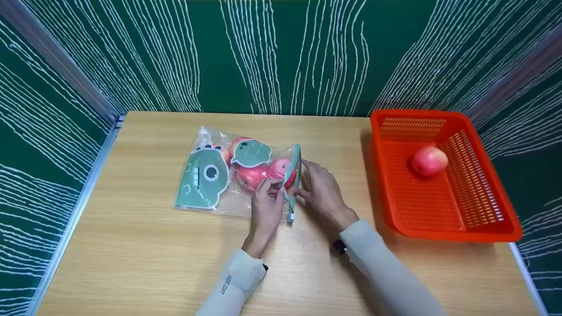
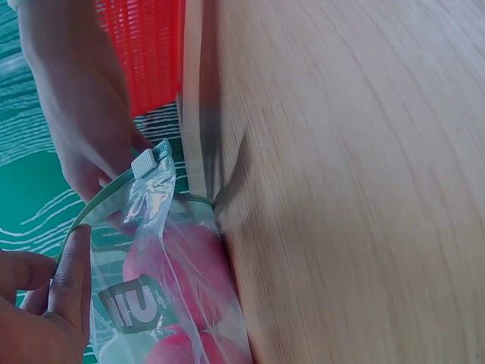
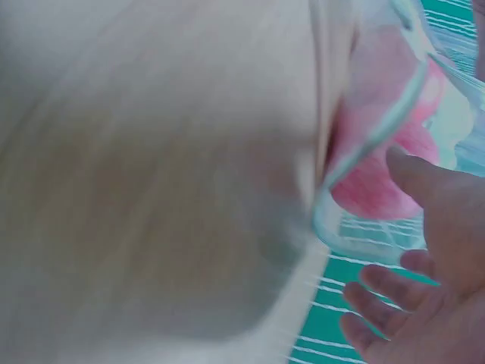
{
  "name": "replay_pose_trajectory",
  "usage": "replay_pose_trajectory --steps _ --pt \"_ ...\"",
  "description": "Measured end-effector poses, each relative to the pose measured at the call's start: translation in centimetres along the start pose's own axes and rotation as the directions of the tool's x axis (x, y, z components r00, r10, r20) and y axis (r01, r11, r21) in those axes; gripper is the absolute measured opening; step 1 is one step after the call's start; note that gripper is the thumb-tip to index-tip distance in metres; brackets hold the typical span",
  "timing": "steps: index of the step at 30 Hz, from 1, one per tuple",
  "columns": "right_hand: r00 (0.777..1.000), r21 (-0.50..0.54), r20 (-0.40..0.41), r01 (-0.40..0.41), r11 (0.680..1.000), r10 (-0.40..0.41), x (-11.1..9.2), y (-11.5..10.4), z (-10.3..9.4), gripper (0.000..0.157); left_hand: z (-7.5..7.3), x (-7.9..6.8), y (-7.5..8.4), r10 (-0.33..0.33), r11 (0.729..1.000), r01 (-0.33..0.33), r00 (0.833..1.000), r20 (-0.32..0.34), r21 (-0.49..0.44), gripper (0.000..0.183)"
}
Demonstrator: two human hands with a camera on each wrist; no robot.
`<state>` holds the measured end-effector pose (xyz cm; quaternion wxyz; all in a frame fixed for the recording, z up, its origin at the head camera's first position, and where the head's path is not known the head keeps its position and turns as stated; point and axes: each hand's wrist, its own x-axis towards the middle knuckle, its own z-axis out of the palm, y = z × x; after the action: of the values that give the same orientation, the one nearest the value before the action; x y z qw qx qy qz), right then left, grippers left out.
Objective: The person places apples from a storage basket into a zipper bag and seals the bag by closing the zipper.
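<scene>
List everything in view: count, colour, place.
Clear plastic zip bag: 1, green-printed, centre.
Plastic slider: 1, white, bag mouth.
Round apples: at least 4, pinkish red, one basketed, others bagged.
Perforated plastic basket: 1, orange-red, table's right.
Wooden table: 1, brown, below bag.
Streaked panels: 3, green, around table.
Frame bars: 4, grey, panel edges.
Wrist devices: 2, black, cuffs.
Long sleeves: 2, pale grey, forearms.
Left grip: 1, bare, pinching bag rim.
Right grip: 1, bare, beside bag mouth.

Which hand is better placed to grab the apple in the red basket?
Probably the right hand: it's nearer the apple and red basket, while the left hand holds the plastic bag.
</scene>
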<state>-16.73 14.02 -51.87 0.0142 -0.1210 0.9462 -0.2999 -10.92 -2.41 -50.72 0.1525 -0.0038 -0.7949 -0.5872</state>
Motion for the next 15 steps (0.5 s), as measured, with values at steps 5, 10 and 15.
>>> replay_pose_trajectory --steps 5,10,15 --pt "1.0 -0.139 0.017 0.007 0.99 -0.004 -1.1 0.7 -2.6 0.082 0.0 0.0 0.1 -0.004 1.0 0.005 1.0 0.004 -0.019 0.018" --pt "0.999 -0.246 0.04 0.019 0.969 -0.009 -2.3 1.5 -5.1 0.08 -0.1 0.0 0.2 -0.03 0.999 0.03 0.999 0.016 -0.021 0.019" --pt "0.999 -0.282 0.038 0.042 0.958 -0.033 -3.3 2.1 -7.2 0.078 -0.1 0.0 0.0 -0.026 0.999 0.027 0.999 0.021 -0.027 0.019"
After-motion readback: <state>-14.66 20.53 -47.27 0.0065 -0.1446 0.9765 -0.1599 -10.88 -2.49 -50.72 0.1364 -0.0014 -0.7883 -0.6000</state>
